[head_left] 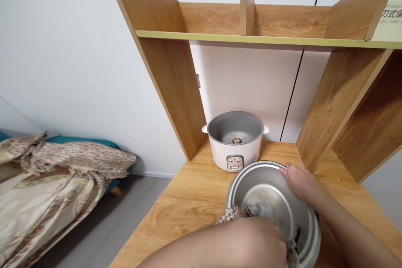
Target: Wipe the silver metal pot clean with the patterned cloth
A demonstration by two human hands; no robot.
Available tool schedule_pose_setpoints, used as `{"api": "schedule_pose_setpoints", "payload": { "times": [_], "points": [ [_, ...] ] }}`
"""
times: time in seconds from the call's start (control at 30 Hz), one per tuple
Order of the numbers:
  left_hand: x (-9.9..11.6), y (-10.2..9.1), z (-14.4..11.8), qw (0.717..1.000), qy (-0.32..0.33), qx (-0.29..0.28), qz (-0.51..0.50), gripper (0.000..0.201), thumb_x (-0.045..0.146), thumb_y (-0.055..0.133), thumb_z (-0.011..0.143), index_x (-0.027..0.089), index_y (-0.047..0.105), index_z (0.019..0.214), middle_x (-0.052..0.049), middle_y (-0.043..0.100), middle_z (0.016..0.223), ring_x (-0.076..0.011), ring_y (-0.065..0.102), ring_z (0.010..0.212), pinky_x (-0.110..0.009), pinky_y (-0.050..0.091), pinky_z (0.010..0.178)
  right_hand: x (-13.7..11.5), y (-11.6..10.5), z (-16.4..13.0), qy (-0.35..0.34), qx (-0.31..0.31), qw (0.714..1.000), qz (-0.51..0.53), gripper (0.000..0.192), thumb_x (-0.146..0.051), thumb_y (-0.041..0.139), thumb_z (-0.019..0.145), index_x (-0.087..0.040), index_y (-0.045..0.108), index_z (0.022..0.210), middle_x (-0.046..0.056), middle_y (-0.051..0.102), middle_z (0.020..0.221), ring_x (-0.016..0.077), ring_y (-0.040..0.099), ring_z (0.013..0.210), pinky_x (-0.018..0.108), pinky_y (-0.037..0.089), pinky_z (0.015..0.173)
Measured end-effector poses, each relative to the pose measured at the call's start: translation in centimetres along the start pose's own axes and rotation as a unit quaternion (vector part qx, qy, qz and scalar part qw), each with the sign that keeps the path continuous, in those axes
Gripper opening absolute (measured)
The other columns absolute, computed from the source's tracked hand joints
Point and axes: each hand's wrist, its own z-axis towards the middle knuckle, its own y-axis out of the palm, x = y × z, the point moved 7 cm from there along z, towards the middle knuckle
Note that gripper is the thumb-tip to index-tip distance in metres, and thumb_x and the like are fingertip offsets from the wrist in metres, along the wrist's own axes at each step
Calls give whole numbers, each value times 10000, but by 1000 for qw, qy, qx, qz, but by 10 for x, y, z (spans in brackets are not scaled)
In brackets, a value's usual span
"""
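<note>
Gripping the metal pot's [270, 192] rim, the right hand [301, 182] steadies it; the left hand [264, 238] clutches a patterned cloth [232, 214] inside.

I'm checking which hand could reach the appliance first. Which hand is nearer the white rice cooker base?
The right hand. It grips the far rim of the metal inner pot, just in front of the rice cooker base. The left hand is lower in the pot with a patterned cloth, farther away.

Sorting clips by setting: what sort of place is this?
Probably a bedroom or small apartment room: a wooden desk with shelves carries a rice cooker base, and a bed with a patterned blanket stands beside it.
</note>
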Motion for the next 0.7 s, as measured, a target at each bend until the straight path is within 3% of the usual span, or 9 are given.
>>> {"api": "schedule_pose_setpoints", "payload": {
  "times": [0.13, 0.27, 0.37, 0.43, 0.53, 0.6, 0.7],
  "points": [
    [12, -14, -14, 989, 15, 137, 62, 195, 200, 563, 825, 133, 646, 662, -27, 697, 681, -145, 597, 522, -293, 357, 394, -2, 0, 0, 3, -2, 1000, -4, 462, -407, 193, 1017, -164, 584, 982, 170, 712, 929, 305, 685, 921, 373, 434, 718],
    [13, -14, -19, 984, -1, 173, 51, 182, 216, 543, 847, 158, 637, 702, -5, 690, 684, -161, 573, 476, -312, 294, 336, -2, 2, 0, 11, -8, 1000, -8, 471, -436, 192, 1016, -173, 582, 997, 160, 706, 926, 283, 684, 916, 356, 435, 713],
    [10, -7, -9, 991, 13, 133, 24, 176, 221, 545, 839, 130, 675, 762, -45, 711, 717, -167, 602, 515, -297, 330, 370, 0, 4, 1, 13, -11, 1000, -10, 481, -437, 185, 1016, -169, 584, 1011, 168, 701, 946, 278, 681, 930, 357, 441, 733],
    [4, 9, 2, 999, 14, 27, -22, 180, 225, 569, 813, 107, 704, 807, -79, 727, 741, -158, 594, 494, -278, 360, 385, 1, 5, 2, 9, -8, 1000, -10, 489, -440, 178, 1016, -169, 585, 1007, 173, 701, 949, 282, 681, 933, 360, 442, 733],
    [-8, 20, 12, 997, -21, -41, -66, 205, 225, 572, 789, 105, 724, 858, -99, 733, 748, -158, 562, 448, -280, 378, 392, 2, 6, 2, 11, -2, 1000, -16, 483, -438, 179, 1015, -173, 582, 995, 173, 703, 948, 284, 684, 927, 358, 439, 724],
    [-8, 18, 12, 998, -18, -17, -59, 173, 211, 577, 777, 121, 723, 798, -85, 718, 689, -157, 560, 447, -276, 377, 402, 3, 5, 1, 10, -1, 1000, -19, 481, -441, 181, 1015, -176, 581, 987, 172, 703, 946, 283, 685, 927, 353, 436, 718],
    [2, -1, -4, 994, 5, 106, 20, 189, 200, 563, 811, 133, 682, 679, -60, 686, 623, -156, 564, 475, -283, 342, 402, 2, 4, 1, 6, 0, 1000, -15, 481, -441, 178, 1016, -178, 579, 987, 163, 705, 942, 283, 683, 932, 351, 431, 713]
  ]
}}
